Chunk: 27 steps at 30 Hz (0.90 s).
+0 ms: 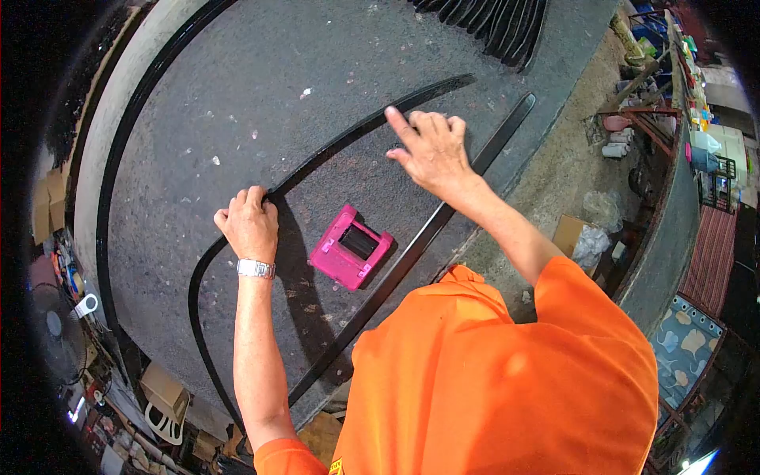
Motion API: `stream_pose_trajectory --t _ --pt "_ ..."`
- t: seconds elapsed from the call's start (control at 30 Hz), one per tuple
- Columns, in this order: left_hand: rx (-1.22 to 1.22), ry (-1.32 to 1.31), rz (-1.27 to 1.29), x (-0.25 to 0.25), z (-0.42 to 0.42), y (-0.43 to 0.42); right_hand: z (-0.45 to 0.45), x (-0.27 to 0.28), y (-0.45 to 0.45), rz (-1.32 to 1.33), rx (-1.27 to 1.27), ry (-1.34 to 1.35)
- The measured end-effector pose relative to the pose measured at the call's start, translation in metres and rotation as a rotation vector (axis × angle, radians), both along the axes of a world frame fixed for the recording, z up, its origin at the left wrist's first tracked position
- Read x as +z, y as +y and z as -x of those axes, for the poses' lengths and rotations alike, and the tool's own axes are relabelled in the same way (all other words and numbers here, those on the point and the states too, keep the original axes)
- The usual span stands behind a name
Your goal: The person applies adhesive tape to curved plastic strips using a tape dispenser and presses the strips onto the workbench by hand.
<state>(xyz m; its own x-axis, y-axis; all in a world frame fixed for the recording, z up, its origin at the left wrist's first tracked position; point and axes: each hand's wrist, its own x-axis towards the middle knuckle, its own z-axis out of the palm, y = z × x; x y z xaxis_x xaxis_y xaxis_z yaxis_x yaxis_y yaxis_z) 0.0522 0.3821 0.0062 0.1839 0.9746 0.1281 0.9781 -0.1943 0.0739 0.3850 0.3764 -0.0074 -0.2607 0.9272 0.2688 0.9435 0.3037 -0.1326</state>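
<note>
A long, narrow black strip [332,150] curves across the dark worktable [261,103]. My left hand [250,223], with a metal-banded watch on the wrist, is closed around the strip near its bend. My right hand [431,150] is open over the strip's far part. Its index fingertip is at the strip's edge, and the thumb is held apart. A pink frame-shaped tool [340,261] with a dark middle lies between my arms. Closer to my body, a straight dark bar [396,273] runs diagonally, passing under my right forearm.
A bundle of black strips [499,28] lies at the table's far edge. Another long black strip [105,198] follows the left side. Beyond the table are cardboard boxes [165,392], a fan [54,323], a rack [653,119] and a patterned cloth [685,348].
</note>
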Motion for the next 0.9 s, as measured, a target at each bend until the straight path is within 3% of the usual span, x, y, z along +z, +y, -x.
stream_pose_trajectory --t 0.13,0.5,0.9 --pt "0.011 0.016 0.019 0.001 0.0 0.0 0.018 -0.005 -0.003 -0.017 0.096 0.045" --pt "0.005 0.01 0.016 0.001 -0.001 0.001 -0.031 0.0 0.002 -0.034 -0.063 -0.02" --pt "0.051 0.059 0.101 0.005 -0.004 0.0 0.046 -0.004 -0.005 -0.014 0.161 0.139"
